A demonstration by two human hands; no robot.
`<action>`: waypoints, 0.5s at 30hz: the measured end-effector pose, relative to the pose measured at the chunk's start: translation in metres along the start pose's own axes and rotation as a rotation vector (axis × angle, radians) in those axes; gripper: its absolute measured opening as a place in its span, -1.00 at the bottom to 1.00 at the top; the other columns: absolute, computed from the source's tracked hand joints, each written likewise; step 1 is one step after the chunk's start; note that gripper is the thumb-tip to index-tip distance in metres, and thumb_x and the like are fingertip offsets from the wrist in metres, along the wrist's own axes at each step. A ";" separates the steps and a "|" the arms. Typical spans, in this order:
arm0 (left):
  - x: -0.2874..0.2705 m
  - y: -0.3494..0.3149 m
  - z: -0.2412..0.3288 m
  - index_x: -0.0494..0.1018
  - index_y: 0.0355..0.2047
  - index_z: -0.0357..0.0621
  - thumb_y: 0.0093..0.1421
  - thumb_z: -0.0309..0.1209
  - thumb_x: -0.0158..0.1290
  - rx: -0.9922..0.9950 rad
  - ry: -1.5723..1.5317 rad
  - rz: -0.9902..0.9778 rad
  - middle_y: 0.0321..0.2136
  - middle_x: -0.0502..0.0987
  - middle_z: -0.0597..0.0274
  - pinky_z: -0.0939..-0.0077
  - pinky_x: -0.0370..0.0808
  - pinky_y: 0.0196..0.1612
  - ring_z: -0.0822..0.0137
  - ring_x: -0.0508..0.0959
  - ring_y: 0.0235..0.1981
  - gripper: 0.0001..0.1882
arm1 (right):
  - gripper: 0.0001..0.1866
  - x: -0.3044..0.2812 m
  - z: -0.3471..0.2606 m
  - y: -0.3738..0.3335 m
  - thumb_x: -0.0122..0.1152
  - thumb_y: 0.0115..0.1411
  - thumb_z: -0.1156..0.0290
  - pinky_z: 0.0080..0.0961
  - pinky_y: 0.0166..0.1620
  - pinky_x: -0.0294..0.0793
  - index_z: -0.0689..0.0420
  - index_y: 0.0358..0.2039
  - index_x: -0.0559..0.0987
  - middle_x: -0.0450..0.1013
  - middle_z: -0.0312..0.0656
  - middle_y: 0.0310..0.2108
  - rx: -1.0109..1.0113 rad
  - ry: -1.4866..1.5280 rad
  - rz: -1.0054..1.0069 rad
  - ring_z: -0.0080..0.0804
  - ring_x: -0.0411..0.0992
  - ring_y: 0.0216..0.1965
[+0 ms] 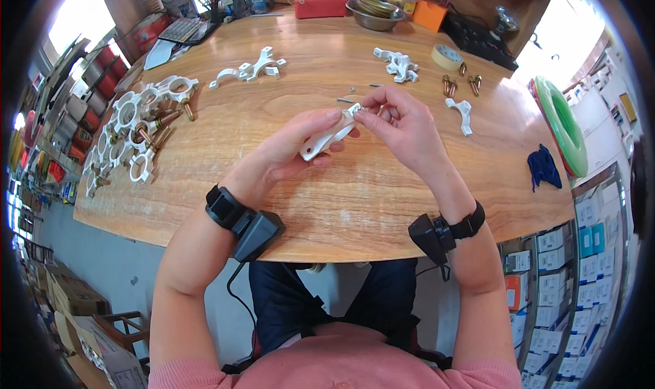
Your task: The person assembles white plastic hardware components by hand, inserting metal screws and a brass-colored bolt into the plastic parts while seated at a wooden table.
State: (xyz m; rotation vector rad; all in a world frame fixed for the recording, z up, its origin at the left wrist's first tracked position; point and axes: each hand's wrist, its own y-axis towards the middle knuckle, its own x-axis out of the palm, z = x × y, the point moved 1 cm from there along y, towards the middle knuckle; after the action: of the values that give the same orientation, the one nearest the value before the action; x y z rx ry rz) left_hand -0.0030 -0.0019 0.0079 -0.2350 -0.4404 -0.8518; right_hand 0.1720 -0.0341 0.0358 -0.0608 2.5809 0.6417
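The left hand (pixel 293 138) has its grip closed around a curved, white, plastic-looking bracket (pixel 318 144) above the brown wood-grain surface (pixel 327 215); the right hand (pixel 404 126) has a narrow grip, pinched at the bracket's upper end; whether it holds a small part, I cannot tell. Just beyond lies a thin grey metal screw (pixel 346 100).

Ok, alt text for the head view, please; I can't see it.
The left hand holds a white bracket above a wooden table, with the right hand at its far end. White ring clamps cluster at left; brass-coloured bolts and dark-blue cloth lie at right.
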 end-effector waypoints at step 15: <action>-0.003 -0.002 0.003 0.29 -0.15 -0.11 0.15 -0.08 -0.15 -0.026 -0.069 0.041 -0.36 0.40 0.25 0.84 0.21 -0.68 0.59 0.33 -0.51 -0.60 | -0.87 0.001 0.001 0.002 0.10 0.00 0.48 -0.68 -0.49 0.23 0.22 -0.40 0.50 0.30 -0.31 -0.58 -0.094 0.013 0.026 -0.63 0.19 -0.60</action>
State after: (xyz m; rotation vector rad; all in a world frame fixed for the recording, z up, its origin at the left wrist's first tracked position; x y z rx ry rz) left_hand -0.0067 0.0000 0.0089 -0.2973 -0.4873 -0.8118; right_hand 0.1713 -0.0321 0.0350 -0.0616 2.5669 0.7743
